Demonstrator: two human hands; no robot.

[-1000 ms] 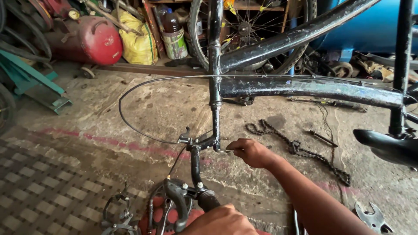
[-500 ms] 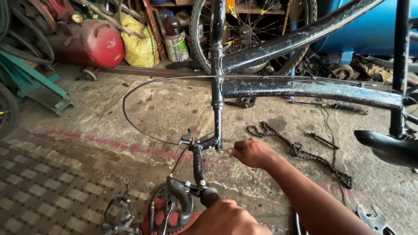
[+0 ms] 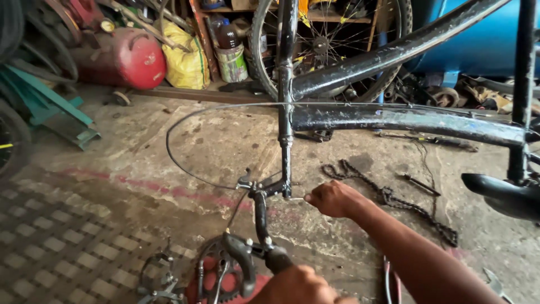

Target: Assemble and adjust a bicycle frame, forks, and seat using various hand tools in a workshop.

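A black bicycle frame [image 3: 394, 118] stands upside down, its saddle [image 3: 500, 194] resting low at the right. The handlebar [image 3: 260, 217] hangs near the floor with a brake lever [image 3: 242, 259] and a thin cable [image 3: 174, 157] looping up to the left. My right hand [image 3: 334, 200] pinches a small metal tool or bolt at the stem clamp [image 3: 281, 188]. My left hand [image 3: 298, 284], at the bottom edge, is closed around the handlebar grip; only its knuckles show.
A loose chain [image 3: 394, 197] lies on the concrete floor to the right, a wrench [image 3: 495, 284] near the corner. A chainring [image 3: 216, 270] and brake caliper [image 3: 160, 278] lie below. A red tank [image 3: 132, 56], yellow sack [image 3: 183, 56] and spoked wheel [image 3: 332, 39] stand behind.
Both hands stay at the stem and the grip. My left hand has come slightly further into view at the bottom edge.
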